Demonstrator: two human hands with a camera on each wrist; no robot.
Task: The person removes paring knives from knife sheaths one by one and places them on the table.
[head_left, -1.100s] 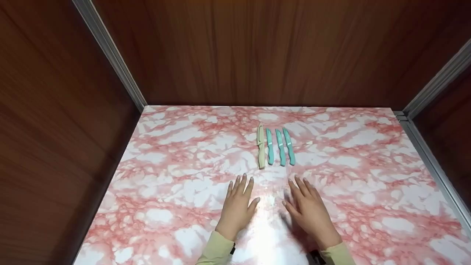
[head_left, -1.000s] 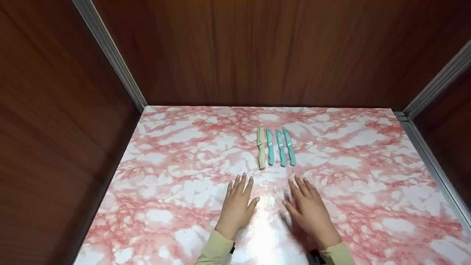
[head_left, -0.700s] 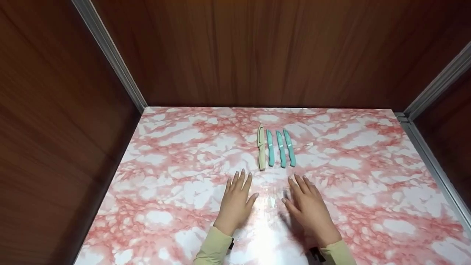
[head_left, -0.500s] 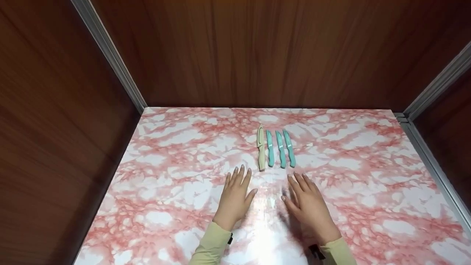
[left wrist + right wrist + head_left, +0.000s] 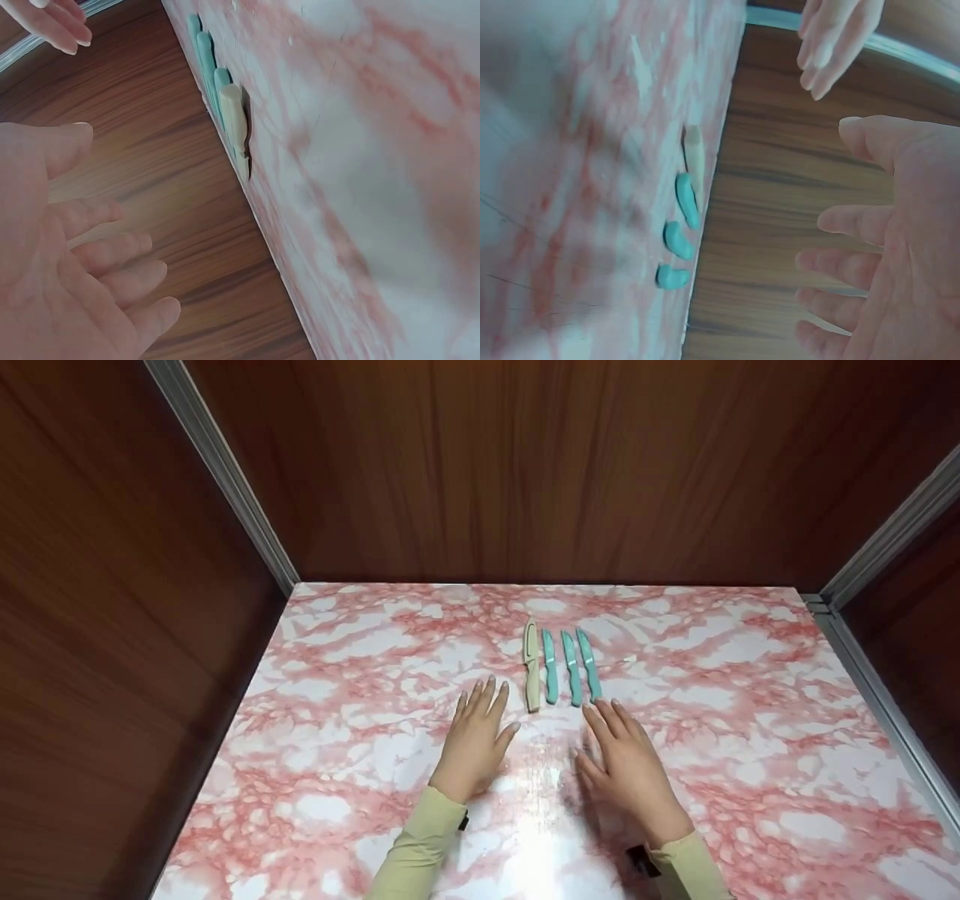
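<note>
A cream knife [image 5: 532,684] lies on the table, its handle toward me. To its right lie three teal knives: one close beside it [image 5: 551,679], a middle one [image 5: 574,681] and an outer one [image 5: 590,667]. My left hand [image 5: 472,746] is spread palm down, left of the cream knife's handle and holding nothing. My right hand [image 5: 628,761] has its fingers extended, the fingertips right at the handle end of the outer teal knife. In the left wrist view the cream handle [image 5: 234,120] stands out in front. The right wrist view shows the teal handles [image 5: 686,201] end on.
The table [image 5: 360,765] has a red and white marbled top. Brown wood-grain panels rise behind it [image 5: 480,472] and on both sides, with metal strips [image 5: 232,480] at the corners. A bright glare lies between my hands.
Both hands have slid forward toward the knives, the left one further and slightly leftward. The knives keep their places on the table; the head view has tilted slightly.
</note>
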